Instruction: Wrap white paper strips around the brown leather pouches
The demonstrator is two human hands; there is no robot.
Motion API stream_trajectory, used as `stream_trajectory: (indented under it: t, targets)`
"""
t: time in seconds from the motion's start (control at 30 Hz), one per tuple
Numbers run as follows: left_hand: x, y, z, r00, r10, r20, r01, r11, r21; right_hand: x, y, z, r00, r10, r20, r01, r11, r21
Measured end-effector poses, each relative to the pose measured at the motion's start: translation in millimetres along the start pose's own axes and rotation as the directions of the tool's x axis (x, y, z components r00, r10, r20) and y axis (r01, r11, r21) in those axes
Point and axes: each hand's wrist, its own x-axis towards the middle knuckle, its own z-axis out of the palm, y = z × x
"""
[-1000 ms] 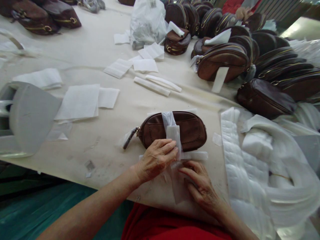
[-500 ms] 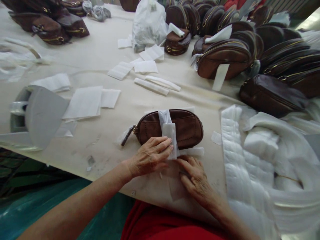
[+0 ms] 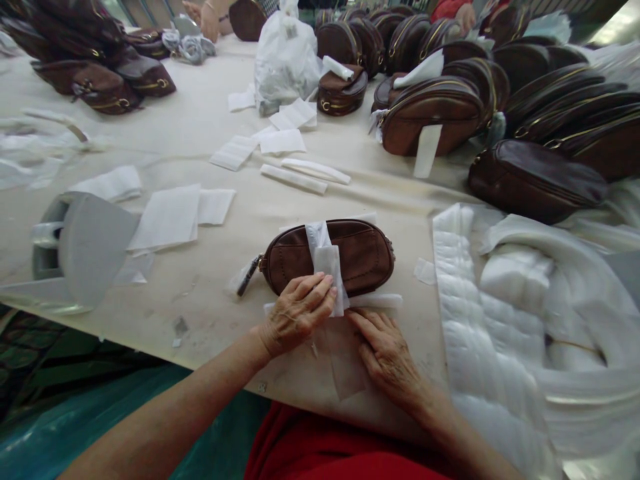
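Observation:
A small brown oval leather bag (image 3: 367, 257) lies on the table in front of me, its wrapped zip pull (image 3: 247, 277) pointing left. A white strip (image 3: 327, 261) runs down over its front. My left hand (image 3: 297, 312) rests on the strip's lower end and the bag's lower edge, fingers laid flat. Just below the bag, my right hand (image 3: 383, 347) lies on the table with its fingers stretched, the tips by a white foam strip (image 3: 380, 301) along the bag's edge. A thin translucent sheet (image 3: 347, 377) lies between my hands.
A grey tape dispenser (image 3: 95, 243) stands left, near white foam sheets (image 3: 167, 217). Foam wrap (image 3: 480, 333) is heaped at right. Many brown bags (image 3: 433, 110) crowd the back right, others (image 3: 105, 90) the back left. A white plastic bag (image 3: 285, 63) and other people's hands (image 3: 210, 20) show behind.
My right hand's fingers have flattened from a more curled pose. My left hand stays on the strip. The view has shifted slightly, and another person's hand now shows at the back left.

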Motion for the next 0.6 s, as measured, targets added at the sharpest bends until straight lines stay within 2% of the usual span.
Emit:
stream_trajectory:
  t: [0.2,0.37,0.5,0.6]
  targets:
    - [-1.3,0.8,1.8,1.0,-0.02,-0.001,0.02,1.0,-0.013,9.5,-2.6,6.7,0.996,-0.079,-0.031,0.073,0.983,-0.169]
    - [0.2,1.6,0.5,1.0,0.019,0.013,-0.019,0.998,0.055,9.7,-0.5,7.4,0.988,-0.147,-0.046,0.135,0.971,-0.197]
    - [1.9,2.3,0.2,0.999,0.038,0.007,-0.039,0.995,0.094,8.0,4.4,8.0,0.974,-0.173,-0.144,0.152,0.977,-0.148]
    - [2.6,2.5,-0.3,0.999,0.035,0.01,-0.036,0.994,0.106,9.9,5.8,9.3,0.955,-0.208,-0.212,0.166,0.965,-0.203]
